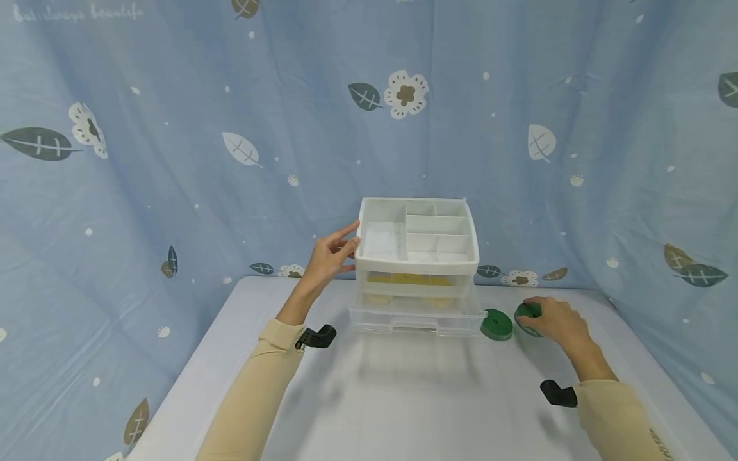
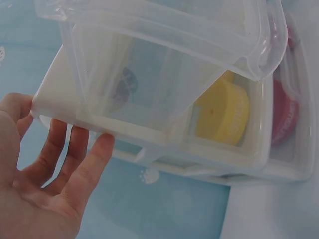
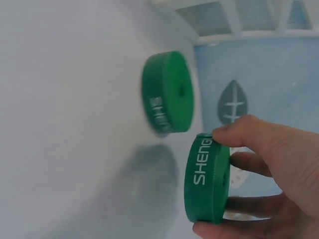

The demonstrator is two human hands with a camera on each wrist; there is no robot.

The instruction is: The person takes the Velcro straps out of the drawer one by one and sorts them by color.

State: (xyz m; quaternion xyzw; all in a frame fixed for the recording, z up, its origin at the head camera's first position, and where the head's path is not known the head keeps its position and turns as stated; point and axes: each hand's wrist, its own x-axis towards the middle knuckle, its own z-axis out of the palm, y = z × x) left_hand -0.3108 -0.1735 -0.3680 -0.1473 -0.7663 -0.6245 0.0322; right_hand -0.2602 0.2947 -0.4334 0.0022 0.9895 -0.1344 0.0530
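My left hand (image 1: pixel 330 257) rests its fingers against the left side of a white drawer organizer (image 1: pixel 416 264), and the left wrist view shows the fingertips (image 2: pixel 104 141) at its edge. A clear drawer (image 1: pixel 418 322) juts out at the organizer's front. My right hand (image 1: pixel 556 320) grips a thick round green disc (image 3: pixel 207 179) by its rim, thumb and fingers on opposite sides. White letters beginning SHENG run along that rim. A second green disc (image 1: pixel 497 324) of the same kind lies on the table by the drawer's right end.
Inside the organizer are a yellow disc (image 2: pixel 227 112) and a red disc (image 2: pixel 284 112). Several compartments divide its white top tray (image 1: pixel 383 240). The organizer stands on a white table (image 1: pixel 403 410), before a blue patterned curtain (image 1: pixel 323 115).
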